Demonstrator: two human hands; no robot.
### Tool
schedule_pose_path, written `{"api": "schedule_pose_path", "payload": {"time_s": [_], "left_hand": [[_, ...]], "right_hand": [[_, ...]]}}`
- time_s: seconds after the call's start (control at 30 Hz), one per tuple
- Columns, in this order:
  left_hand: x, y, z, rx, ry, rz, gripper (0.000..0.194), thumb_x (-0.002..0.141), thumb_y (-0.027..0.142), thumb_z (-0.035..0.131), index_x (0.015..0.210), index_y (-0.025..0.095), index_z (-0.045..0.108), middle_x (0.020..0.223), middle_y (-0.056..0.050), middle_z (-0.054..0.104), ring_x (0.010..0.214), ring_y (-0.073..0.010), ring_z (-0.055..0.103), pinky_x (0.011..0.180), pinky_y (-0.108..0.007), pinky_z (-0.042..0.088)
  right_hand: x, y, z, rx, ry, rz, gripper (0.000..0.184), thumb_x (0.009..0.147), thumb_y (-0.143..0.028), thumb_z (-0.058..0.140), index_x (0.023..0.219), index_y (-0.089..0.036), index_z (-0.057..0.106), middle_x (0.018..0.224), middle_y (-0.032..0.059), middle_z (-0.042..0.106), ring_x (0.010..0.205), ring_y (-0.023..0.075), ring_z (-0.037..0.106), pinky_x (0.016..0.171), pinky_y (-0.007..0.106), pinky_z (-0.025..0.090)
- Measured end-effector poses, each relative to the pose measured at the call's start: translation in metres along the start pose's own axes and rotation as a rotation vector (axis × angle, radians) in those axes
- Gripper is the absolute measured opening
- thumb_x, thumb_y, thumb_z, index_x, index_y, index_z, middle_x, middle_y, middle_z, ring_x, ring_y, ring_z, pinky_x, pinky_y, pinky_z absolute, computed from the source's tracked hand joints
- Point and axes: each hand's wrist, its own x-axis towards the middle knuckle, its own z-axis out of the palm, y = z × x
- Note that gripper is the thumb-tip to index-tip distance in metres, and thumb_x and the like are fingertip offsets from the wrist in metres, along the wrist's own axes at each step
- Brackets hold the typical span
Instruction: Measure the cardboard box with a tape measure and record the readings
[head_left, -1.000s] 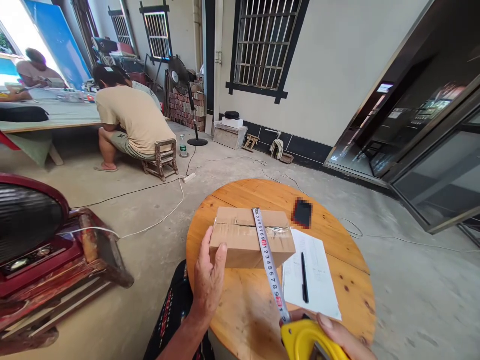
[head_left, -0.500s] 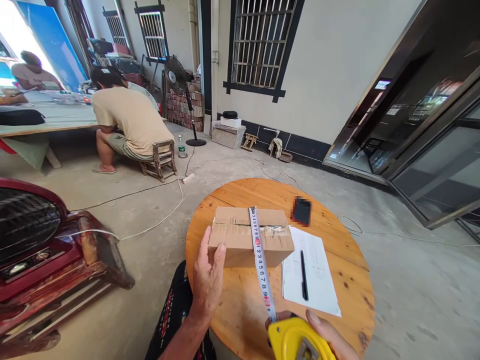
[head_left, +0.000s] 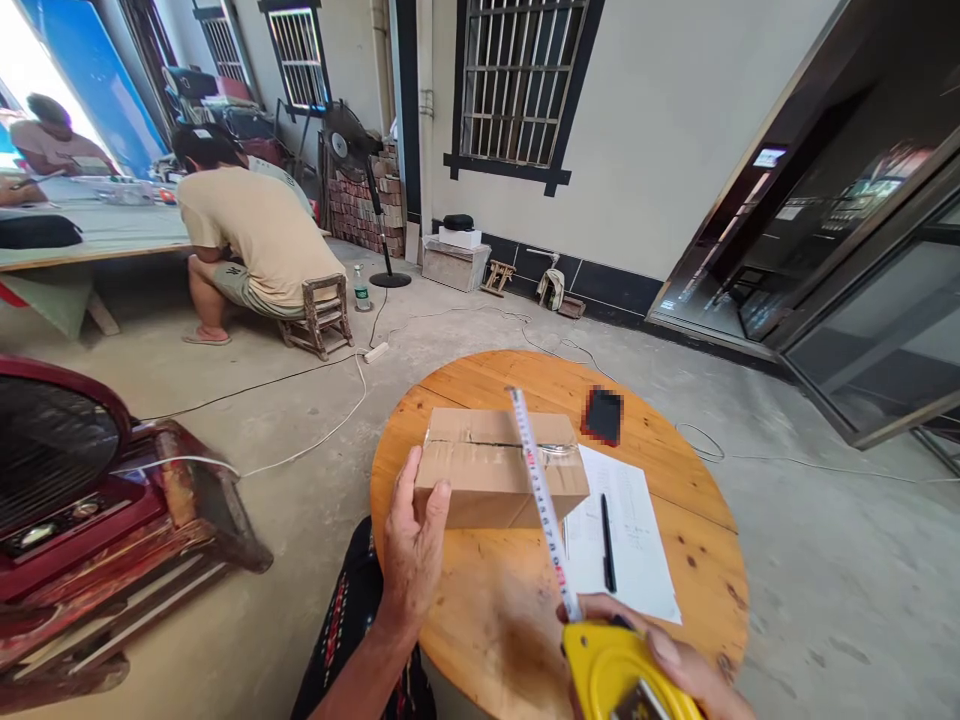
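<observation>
A brown cardboard box (head_left: 480, 480) sits on a round wooden table, its top flaps meeting along a dark, uneven seam. My left hand (head_left: 416, 540) grips the box's near left corner, thumb on the front and fingers along the left side. In my right hand (head_left: 675, 660) is a yellow tape measure (head_left: 611, 670), at the bottom of the view. Its white blade (head_left: 546, 510) extends up and away over the box, tip near the far edge. Beside the box on the right lies a sheet of paper (head_left: 637, 570) with a black pen (head_left: 607, 545) on it.
The wooden table (head_left: 480, 620) also bears a dark, blurred-out object (head_left: 602, 415). A red heater-like appliance (head_left: 60, 470) stands at left on a wooden chair. Cables (head_left: 330, 440) cross the floor. A person (head_left: 247, 230) sits on a small chair farther off, near a standing fan (head_left: 382, 220).
My right hand has moved right and slightly up with the tape measure. The blade has swung right across the box and its tip has risen off the far edge. My left hand stays put.
</observation>
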Motion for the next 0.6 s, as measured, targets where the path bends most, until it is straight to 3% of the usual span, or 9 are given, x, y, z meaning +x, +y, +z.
{"api": "schedule_pose_path", "payload": {"time_s": [0.1, 0.17, 0.27, 0.4, 0.5, 0.6], "left_hand": [[-0.001, -0.004, 0.001, -0.050, -0.018, -0.010, 0.060, 0.091, 0.046, 0.054, 0.146, 0.028, 0.038, 0.146, -0.007, 0.049, 0.134, -0.0257, 0.045, 0.112, -0.041, 0.036], [-0.001, -0.010, 0.001, -0.115, -0.031, -0.005, 0.063, 0.091, 0.046, 0.055, 0.148, 0.029, 0.034, 0.150, -0.007, 0.044, 0.137, -0.0252, 0.043, 0.112, -0.040, 0.036], [0.000, -0.028, -0.003, -0.180, -0.067, 0.013, 0.070, 0.088, 0.046, 0.060, 0.149, 0.028, 0.030, 0.153, -0.008, 0.039, 0.138, -0.0262, 0.041, 0.112, -0.039, 0.037], [0.007, -0.047, -0.011, -0.110, -0.170, 0.012, 0.071, 0.088, 0.048, 0.057, 0.149, 0.023, 0.030, 0.150, -0.012, 0.043, 0.137, -0.0282, 0.043, 0.110, -0.043, 0.039], [0.011, -0.043, -0.016, -0.014, -0.262, -0.018, 0.060, 0.093, 0.050, 0.046, 0.143, 0.018, 0.041, 0.141, -0.013, 0.053, 0.131, -0.0287, 0.049, 0.108, -0.045, 0.041], [0.014, -0.021, -0.025, 0.114, -0.218, 0.013, 0.053, 0.095, 0.052, 0.039, 0.133, 0.017, 0.050, 0.132, -0.013, 0.059, 0.122, -0.0284, 0.056, 0.103, -0.045, 0.044]], "right_hand": [[0.001, -0.011, -0.017, -0.054, -0.095, -0.025, 0.076, 0.062, -0.070, 0.071, 0.117, -0.018, 0.061, 0.079, 0.0094, 0.071, 0.065, 0.0250, 0.069, 0.061, 0.037, 0.056], [0.000, -0.024, -0.023, -0.104, -0.006, -0.068, 0.075, 0.067, -0.068, 0.068, 0.123, -0.021, 0.056, 0.085, 0.0101, 0.072, 0.070, 0.0265, 0.070, 0.066, 0.041, 0.056], [0.007, -0.042, -0.026, -0.254, 0.254, -0.242, 0.063, 0.075, -0.061, 0.065, 0.125, -0.024, 0.053, 0.102, 0.0095, 0.070, 0.078, 0.0261, 0.070, 0.070, 0.040, 0.056], [0.038, -0.052, -0.029, -0.408, 0.313, -0.364, 0.061, 0.079, -0.060, 0.061, 0.126, -0.023, 0.050, 0.090, 0.0053, 0.067, 0.068, 0.0228, 0.068, 0.047, 0.028, 0.051], [0.057, -0.049, -0.025, -0.420, 0.278, -0.396, 0.059, 0.080, -0.061, 0.059, 0.124, -0.022, 0.050, 0.076, 0.0010, 0.064, 0.054, 0.0180, 0.062, 0.038, 0.024, 0.046], [0.053, -0.050, -0.014, -0.338, 0.239, -0.398, 0.056, 0.078, -0.062, 0.059, 0.117, -0.023, 0.052, 0.075, 0.0006, 0.063, 0.053, 0.0169, 0.063, 0.037, 0.022, 0.045]]}}
